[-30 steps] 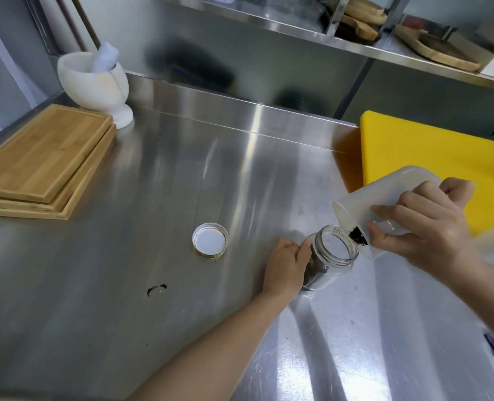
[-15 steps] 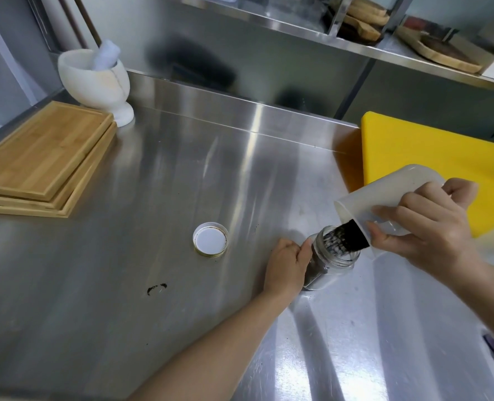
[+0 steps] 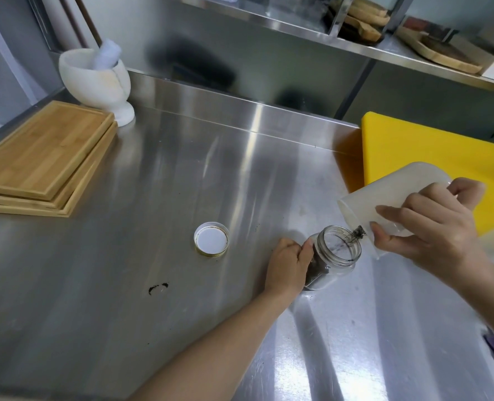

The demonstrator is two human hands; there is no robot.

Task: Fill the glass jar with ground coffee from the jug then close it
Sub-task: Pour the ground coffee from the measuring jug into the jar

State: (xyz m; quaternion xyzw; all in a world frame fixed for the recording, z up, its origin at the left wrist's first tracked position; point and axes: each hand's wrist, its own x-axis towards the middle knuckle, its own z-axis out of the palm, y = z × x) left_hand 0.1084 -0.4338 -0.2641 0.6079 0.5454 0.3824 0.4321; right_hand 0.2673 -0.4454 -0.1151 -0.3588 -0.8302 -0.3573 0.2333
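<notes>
Head view: we see the jar (image 3: 331, 257) standing open on the steel counter (image 3: 153, 328), partly filled with dark coffee (image 3: 316, 272). Our left hand (image 3: 287, 266) wraps around the jar's left side, gripping it. Our right hand (image 3: 434, 227) clasps the white jug (image 3: 384, 198), tipped down to the left, its lip just above the jar's mouth, with a thin stream of grounds (image 3: 357, 232) falling in. The lid (image 3: 211, 240) lies upside down on the counter, left of the jar and apart from it.

steel counter (image 3: 159, 175), jar (image 3: 331, 260), lid (image 3: 211, 239), boards (image 3: 42, 157)
</notes>
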